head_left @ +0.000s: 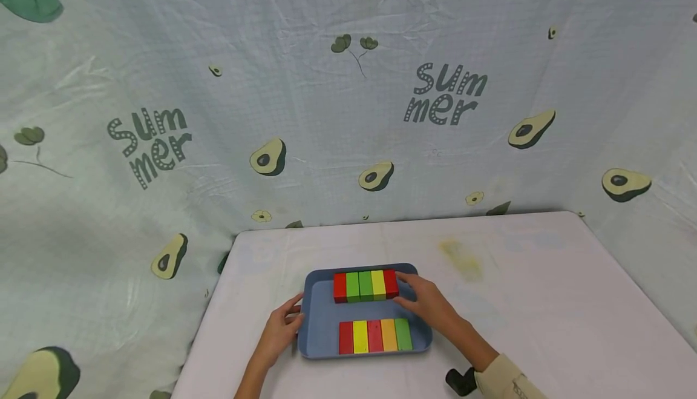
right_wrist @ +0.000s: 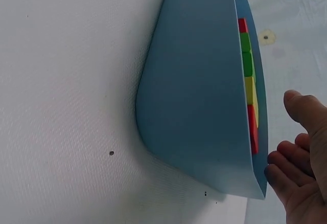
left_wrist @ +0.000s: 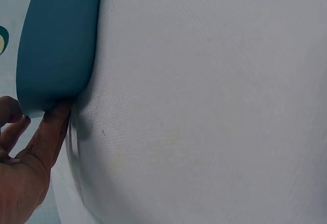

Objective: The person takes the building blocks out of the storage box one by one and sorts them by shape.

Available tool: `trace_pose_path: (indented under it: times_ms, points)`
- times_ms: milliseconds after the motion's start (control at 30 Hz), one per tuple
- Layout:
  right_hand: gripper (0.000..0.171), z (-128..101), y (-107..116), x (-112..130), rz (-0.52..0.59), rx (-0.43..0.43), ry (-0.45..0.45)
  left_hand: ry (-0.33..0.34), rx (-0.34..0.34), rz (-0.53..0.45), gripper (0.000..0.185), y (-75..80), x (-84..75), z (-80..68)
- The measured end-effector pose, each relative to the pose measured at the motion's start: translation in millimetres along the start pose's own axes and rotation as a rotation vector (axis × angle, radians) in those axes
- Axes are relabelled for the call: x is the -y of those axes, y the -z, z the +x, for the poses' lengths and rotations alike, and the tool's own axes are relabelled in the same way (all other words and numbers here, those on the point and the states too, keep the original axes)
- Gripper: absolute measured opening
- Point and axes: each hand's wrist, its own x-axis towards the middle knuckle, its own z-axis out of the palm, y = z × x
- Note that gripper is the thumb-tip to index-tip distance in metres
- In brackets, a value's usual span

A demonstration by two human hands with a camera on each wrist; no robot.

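Note:
A blue tray [head_left: 321,320] sits at the near middle of the white table [head_left: 533,290]. It holds two rows of coloured blocks, a back row [head_left: 365,286] and a front row [head_left: 374,336]. My left hand [head_left: 293,314] rests with straight fingers against the tray's left wall; in the left wrist view, fingers [left_wrist: 48,132] touch the tray's corner [left_wrist: 56,40]. My right hand [head_left: 408,293] reaches over the tray's right side with relaxed fingers at the red end block of the back row. In the right wrist view the right hand [right_wrist: 301,173] hovers beside the tray [right_wrist: 199,106] and blocks [right_wrist: 249,81].
An avocado-print cloth [head_left: 327,114] hangs behind and to both sides of the table. A yellowish stain [head_left: 463,257] marks the table behind the tray. A black wrist mount [head_left: 460,381] sits on my right forearm.

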Motion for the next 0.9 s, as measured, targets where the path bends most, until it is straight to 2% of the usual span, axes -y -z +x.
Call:
trace_pose_path:
  times_ms: [200,367,667,900]
  points:
    - [0.058,3.2,1.7,-2.0,-0.011,-0.020,0.006,-0.018,0.005,-0.003,0.050,-2.8,-5.3,-0.6]
    - [0.061,7.4,0.3,-6.2,0.014,0.021,-0.027,0.000,-0.020,-0.006,0.049,-4.6,-5.8,1.1]
    - [0.064,12.7,-2.6,-5.7,-0.022,0.026,-0.030,-0.003,-0.018,-0.016,0.049,-3.7,-4.2,5.4]
    - [0.066,16.3,-5.9,-8.0,-0.028,0.049,-0.043,0.004,-0.003,-0.030,0.049,-3.5,-1.4,2.2]
